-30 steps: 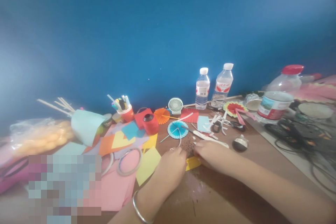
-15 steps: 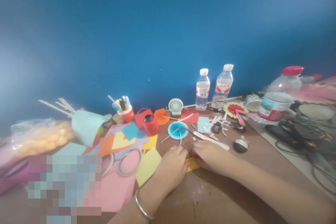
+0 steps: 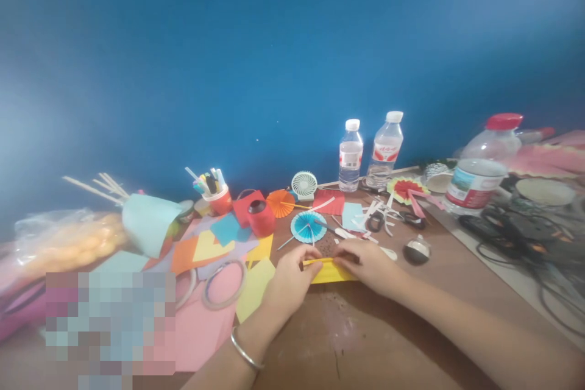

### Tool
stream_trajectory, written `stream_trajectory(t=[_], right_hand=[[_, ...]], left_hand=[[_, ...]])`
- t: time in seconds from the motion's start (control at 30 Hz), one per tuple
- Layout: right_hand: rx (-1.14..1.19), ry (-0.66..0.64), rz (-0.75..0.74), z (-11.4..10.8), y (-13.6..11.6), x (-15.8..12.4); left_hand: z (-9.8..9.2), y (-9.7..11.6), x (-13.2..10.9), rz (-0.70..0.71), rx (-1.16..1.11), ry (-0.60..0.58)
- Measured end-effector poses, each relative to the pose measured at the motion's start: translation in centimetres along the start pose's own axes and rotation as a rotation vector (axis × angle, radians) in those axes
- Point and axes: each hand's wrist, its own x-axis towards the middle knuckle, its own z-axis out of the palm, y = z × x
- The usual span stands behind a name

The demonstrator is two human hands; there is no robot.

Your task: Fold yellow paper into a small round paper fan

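Observation:
A strip of yellow paper point(image 3: 329, 273) is held between my two hands above the brown table. My left hand point(image 3: 292, 277) pinches its left end, with the thumb on the near side. At the right end my right hand point(image 3: 365, 261) grips the upper edge; some of its fingertips are hidden behind the paper. Just beyond the hands lies a blue pleated paper rosette point(image 3: 309, 228) with a white rim. A dark round ornament point(image 3: 417, 250) sits to the right of my right hand.
Coloured paper sheets point(image 3: 201, 323) and tape rolls point(image 3: 223, 284) spread to the left, near a red pen cup point(image 3: 219, 200). Behind stand a small fan point(image 3: 304, 185) and two water bottles point(image 3: 350, 161). Scissors point(image 3: 375, 220), paper scraps, a large bottle point(image 3: 478, 177) and black cables point(image 3: 512, 237) lie rightward.
Both hands have lifted and turned, so more of the yellow paper shows between them. The fingers that lay flat over it now pinch its ends. The view has shifted slightly.

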Motion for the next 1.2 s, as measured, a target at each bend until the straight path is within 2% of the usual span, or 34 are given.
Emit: stream_trajectory(t=[0.17,0.33,0.47,0.63,0.7,0.97,1.07,1.2], right_hand=[[0.174,0.040,0.126,-0.1,0.3,0.2],[0.165,0.085,0.189,-0.1,1.2,0.4],[0.082,0.062,0.124,0.0,1.8,0.3],[-0.125,-0.022,-0.084,0.1,2.1,0.1],[-0.164,-0.065,-0.143,0.1,2.2,0.2],[-0.306,-0.179,-0.226,-0.4,1.7,0.3],[-0.413,-0.202,-0.246,-0.4,0.9,0.1],[-0.469,-0.164,-0.202,-0.2,0.2,-0.1]], left_hand=[[-0.1,-0.5,0.5,-0.016,-0.078,0.024],[-0.7,-0.5,0.5,-0.005,0.018,0.059],[-0.9,-0.6,0.5,0.078,0.223,0.056],[-0.4,-1.2,0.7,0.322,0.504,-0.034],[-0.1,-1.4,0.7,0.374,0.618,-0.031],[-0.1,-0.2,-0.3,0.459,0.991,-0.101],[0.1,0.4,-0.7,0.472,1.030,-0.105],[0.7,0.2,-0.7,0.455,0.993,-0.100]])
